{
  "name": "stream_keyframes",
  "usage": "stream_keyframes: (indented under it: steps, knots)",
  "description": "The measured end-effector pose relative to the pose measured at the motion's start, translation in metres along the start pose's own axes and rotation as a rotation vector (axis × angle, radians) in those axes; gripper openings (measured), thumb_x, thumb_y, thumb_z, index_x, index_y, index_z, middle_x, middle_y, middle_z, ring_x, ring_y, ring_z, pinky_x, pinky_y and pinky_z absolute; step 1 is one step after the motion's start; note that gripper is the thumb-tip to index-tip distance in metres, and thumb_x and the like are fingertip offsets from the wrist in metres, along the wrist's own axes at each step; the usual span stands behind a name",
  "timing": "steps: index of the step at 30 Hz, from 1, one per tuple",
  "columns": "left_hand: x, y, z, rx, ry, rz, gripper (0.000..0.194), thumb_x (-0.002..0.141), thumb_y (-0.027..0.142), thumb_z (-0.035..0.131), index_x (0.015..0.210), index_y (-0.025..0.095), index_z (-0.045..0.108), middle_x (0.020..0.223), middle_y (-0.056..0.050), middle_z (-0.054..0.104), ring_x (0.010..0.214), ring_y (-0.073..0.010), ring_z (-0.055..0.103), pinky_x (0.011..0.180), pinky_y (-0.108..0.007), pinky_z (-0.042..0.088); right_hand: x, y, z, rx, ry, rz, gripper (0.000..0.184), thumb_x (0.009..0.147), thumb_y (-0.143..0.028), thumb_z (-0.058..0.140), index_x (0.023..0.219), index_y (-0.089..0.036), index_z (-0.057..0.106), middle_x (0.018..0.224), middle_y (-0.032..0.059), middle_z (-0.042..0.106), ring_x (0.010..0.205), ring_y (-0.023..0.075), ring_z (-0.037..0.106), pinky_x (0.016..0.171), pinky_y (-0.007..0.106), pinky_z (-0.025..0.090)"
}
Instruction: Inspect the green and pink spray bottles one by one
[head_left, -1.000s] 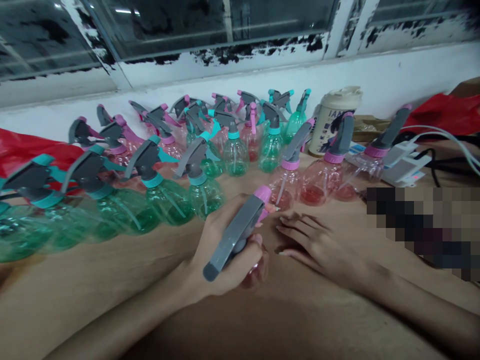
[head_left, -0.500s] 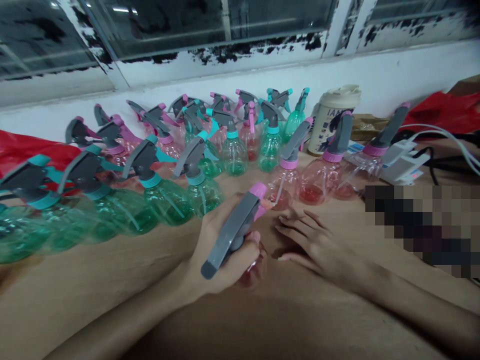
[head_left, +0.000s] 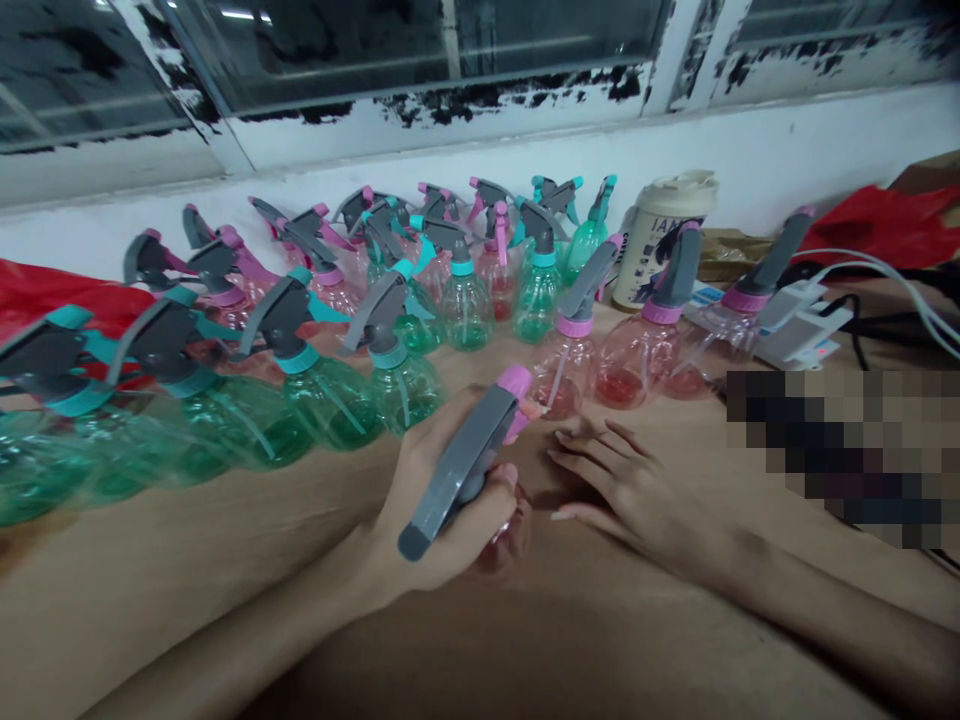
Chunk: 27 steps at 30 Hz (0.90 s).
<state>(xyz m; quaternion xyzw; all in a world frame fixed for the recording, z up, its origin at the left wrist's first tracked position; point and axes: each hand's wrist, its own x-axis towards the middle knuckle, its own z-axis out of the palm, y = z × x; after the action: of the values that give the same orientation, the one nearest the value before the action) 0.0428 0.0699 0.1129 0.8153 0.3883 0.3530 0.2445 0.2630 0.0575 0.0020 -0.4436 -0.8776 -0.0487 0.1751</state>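
My left hand (head_left: 450,490) is wrapped around the neck of a pink spray bottle (head_left: 469,455) with a grey head and a pink nozzle. Its nozzle points away from me, and most of its clear pink body is hidden behind the fingers. Flat on the wooden table, fingers apart, lies my right hand (head_left: 626,485), holding nothing, just right of that bottle. Beyond the hands stand several pink spray bottles (head_left: 637,360) with a little red liquid inside. To the left runs a row of green spray bottles (head_left: 330,405) with grey heads and turquoise collars.
More green and pink bottles crowd the back by the wall. A printed cup (head_left: 664,240) stands behind the pink bottles. White power adapters (head_left: 806,325) with cables sit at the right. Red plastic bags (head_left: 885,225) lie at both sides. A pixelated patch covers part of the right side.
The whole view has shifted very slightly. Both hands keep their poses, the left still around the spray bottle and the right still flat on the table.
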Motion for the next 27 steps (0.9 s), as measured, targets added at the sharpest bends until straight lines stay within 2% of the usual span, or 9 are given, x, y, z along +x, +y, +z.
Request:
stream_keyframes:
  steps: [9,14,20,24,27]
  knots:
    - [0.002,-0.002,-0.001,-0.068,-0.003,0.035,0.016,0.067,0.016,0.048,0.080,0.025,0.046,0.066,0.002,0.048,0.052,-0.0148,0.047,0.054,-0.029,0.046,0.001,-0.002,-0.002,0.002,-0.025,0.004,0.051,0.086,-0.051,0.047,0.123,-0.016,0.051,0.125,0.0115,0.057,0.121,0.0280,0.045,0.098,0.051,0.037]
    - [0.001,-0.002,-0.001,-0.069,0.010,0.070,0.012,0.071,0.015,0.047,0.080,0.023,0.047,0.073,0.001,0.052,0.058,-0.0143,0.051,0.059,-0.029,0.047,0.003,-0.003,-0.004,0.038,-0.005,0.017,0.045,0.086,-0.049,0.048,0.119,-0.019,0.055,0.117,0.0100,0.062,0.116,0.0260,0.050,0.096,0.050,0.039]
    - [-0.001,-0.005,0.002,-0.011,0.051,0.106,0.022,0.076,0.016,0.047,0.096,0.023,0.052,0.065,0.004,0.049,0.049,-0.0128,0.046,0.050,-0.027,0.044,0.008,-0.003,-0.009,0.279,0.089,0.046,0.029,0.087,-0.042,0.051,0.104,-0.020,0.060,0.103,0.0055,0.067,0.102,0.0204,0.059,0.093,0.042,0.044]
    - [-0.003,-0.006,0.006,0.016,0.099,0.049,0.022,0.074,0.016,0.052,0.096,0.020,0.052,0.076,0.001,0.055,0.061,-0.0147,0.054,0.062,-0.029,0.049,0.008,-0.009,-0.014,0.437,0.153,0.088,0.030,0.084,-0.042,0.056,0.103,-0.019,0.058,0.098,0.0061,0.065,0.094,0.0188,0.061,0.081,0.035,0.051]
    - [-0.004,-0.004,0.007,-0.017,0.102,0.018,0.028,0.074,0.019,0.056,0.102,0.020,0.052,0.083,-0.002,0.060,0.070,-0.0178,0.059,0.070,-0.033,0.051,0.008,-0.019,-0.019,0.516,0.150,0.127,0.038,0.080,-0.044,0.060,0.109,-0.021,0.054,0.103,0.0061,0.064,0.098,0.0188,0.060,0.083,0.035,0.050]
